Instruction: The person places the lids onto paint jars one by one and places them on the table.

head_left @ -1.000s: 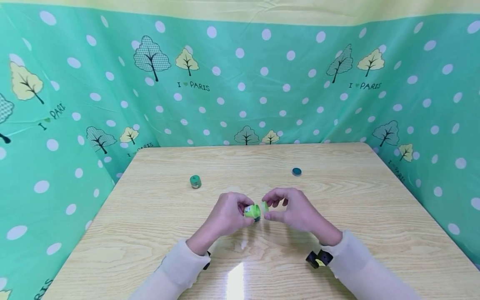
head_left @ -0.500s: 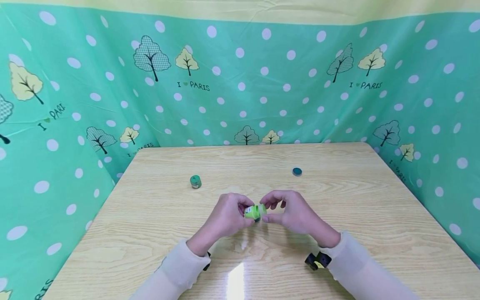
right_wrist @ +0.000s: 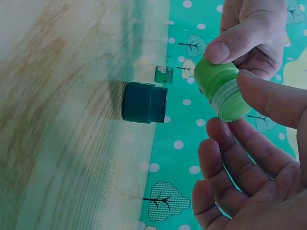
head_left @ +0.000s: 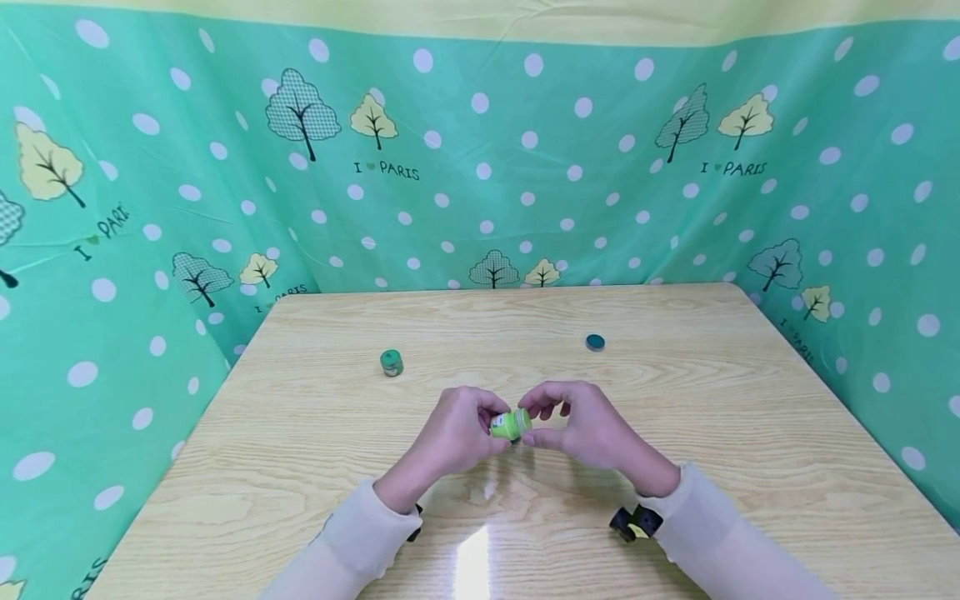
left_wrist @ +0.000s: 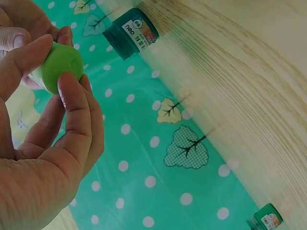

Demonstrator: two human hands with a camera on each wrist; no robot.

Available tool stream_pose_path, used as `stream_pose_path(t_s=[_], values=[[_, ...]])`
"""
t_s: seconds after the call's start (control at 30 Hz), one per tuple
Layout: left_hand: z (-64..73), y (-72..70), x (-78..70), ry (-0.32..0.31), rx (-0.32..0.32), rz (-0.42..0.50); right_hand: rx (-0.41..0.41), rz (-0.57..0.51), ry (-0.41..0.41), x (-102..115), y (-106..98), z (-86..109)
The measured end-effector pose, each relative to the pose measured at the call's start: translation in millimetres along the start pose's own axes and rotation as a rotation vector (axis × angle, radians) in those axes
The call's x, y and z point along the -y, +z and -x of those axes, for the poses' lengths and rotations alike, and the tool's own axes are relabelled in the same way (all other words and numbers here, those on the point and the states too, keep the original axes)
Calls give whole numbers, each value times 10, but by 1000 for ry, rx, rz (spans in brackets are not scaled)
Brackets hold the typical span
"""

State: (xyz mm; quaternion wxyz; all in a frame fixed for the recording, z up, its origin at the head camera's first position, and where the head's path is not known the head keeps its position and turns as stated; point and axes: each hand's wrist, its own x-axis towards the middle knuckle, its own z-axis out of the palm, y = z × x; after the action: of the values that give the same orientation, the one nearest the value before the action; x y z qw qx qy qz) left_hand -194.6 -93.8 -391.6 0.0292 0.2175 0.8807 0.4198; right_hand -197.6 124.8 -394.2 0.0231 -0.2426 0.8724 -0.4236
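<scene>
Fingers on both hands are curled in a grip: over the table, right of a small green jar, the left hand clasps a lime jar tipped sideways, its mouth to the right. Below it I see a dark green jar standing, then the right hand pinching a ridged cap at the lime jar's mouth, and beyond it a dark lid.
</scene>
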Motion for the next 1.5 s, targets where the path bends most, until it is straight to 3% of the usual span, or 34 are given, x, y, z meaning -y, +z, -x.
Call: stream_pose_path(t_s=[1.5], values=[[1,16,-22,-15,8,47,8,18,14,4,25,-10]])
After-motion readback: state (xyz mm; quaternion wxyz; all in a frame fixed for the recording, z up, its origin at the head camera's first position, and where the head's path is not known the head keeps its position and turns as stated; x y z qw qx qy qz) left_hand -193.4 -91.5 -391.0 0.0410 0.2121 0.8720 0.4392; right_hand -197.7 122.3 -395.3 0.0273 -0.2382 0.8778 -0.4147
